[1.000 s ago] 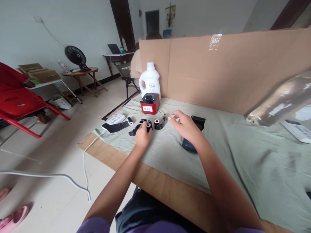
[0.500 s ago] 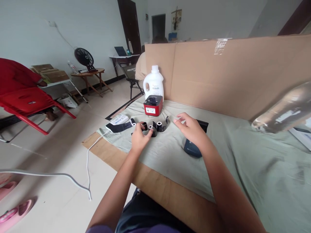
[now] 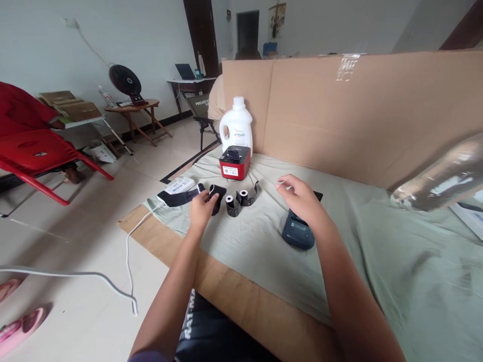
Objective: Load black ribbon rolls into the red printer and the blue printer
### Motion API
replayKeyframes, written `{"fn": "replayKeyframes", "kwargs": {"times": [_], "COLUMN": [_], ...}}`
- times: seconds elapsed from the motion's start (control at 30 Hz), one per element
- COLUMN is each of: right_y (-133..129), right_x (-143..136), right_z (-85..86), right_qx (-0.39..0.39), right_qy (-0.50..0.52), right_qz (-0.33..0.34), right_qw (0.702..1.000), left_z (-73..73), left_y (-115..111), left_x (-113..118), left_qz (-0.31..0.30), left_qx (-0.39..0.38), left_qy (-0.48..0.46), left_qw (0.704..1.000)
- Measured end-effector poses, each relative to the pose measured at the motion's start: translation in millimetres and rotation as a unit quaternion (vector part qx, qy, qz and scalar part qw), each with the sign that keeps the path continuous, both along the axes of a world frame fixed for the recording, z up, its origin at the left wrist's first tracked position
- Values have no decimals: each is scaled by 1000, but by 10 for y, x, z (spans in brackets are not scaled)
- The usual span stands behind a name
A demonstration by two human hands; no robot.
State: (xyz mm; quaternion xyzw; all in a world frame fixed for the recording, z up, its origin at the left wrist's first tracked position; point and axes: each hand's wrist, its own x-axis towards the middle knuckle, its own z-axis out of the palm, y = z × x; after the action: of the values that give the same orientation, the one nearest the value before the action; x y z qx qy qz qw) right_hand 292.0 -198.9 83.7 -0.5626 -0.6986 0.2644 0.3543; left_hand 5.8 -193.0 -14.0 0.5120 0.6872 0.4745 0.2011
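My left hand (image 3: 200,207) pinches the edge of a black roll of paper (image 3: 218,193) on the cloth. Just right of it stand two more black rolls with white cores, a nearer one (image 3: 231,204) and a farther one (image 3: 246,197), their loose ends curling. Past my left fingers, a black strip (image 3: 178,197) unwinds from another roll. My right hand (image 3: 300,197) hovers with thumb and fingers drawn together; whatever they hold, if anything, is too small to name. Partly hidden beneath it lies a dark blue handheld device (image 3: 297,231) with a black open flap.
A red and black printer-like box (image 3: 234,163) sits before a white jug (image 3: 237,125). Upright cardboard (image 3: 362,110) lines the back. A plastic-wrapped bundle (image 3: 439,176) lies right. A white cable (image 3: 129,251) hangs off the left edge. A person in red (image 3: 24,110) sits left.
My left hand has moved slightly left with the black roll, tipping it away from the two other rolls. My right hand stays in nearly the same place. The view has shifted a little.
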Motion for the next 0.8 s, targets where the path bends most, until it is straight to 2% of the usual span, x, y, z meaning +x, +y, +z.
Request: {"fn": "replayKeyframes", "kwargs": {"times": [0.07, 0.13, 0.23, 0.3, 0.43, 0.63, 0.8], "right_y": [-22, -67, -138, -160, -128, 24, 120], "right_x": [-13, -13, 25, 78, 230, 420, 485], "right_z": [26, 68, 136, 164, 139, -36, -132], "right_qx": [3, 6, 9, 9, -7, -8, -44], "right_qy": [5, 7, 7, 5, -22, -55, -74], "right_qz": [37, 77, 109, 120, 136, 124, 86], "right_qw": [999, 997, 994, 993, 991, 991, 993], "left_z": [158, 326, 496, 512, 331, -15, -85], "left_y": [-105, -202, -266, -246, -170, -291, -387], "left_x": [151, 381, 775, 1003, 1298, 1477, 1513], "left_qz": [-71, -126, -188, -235, -303, -341, -365], "left_qx": [29, 28, 1, -18, -27, -65, -54], "left_qy": [-177, -267, -286, -282, -288, -339, -258], "left_qw": [981, 955, 940, 930, 908, 874, 893]}}
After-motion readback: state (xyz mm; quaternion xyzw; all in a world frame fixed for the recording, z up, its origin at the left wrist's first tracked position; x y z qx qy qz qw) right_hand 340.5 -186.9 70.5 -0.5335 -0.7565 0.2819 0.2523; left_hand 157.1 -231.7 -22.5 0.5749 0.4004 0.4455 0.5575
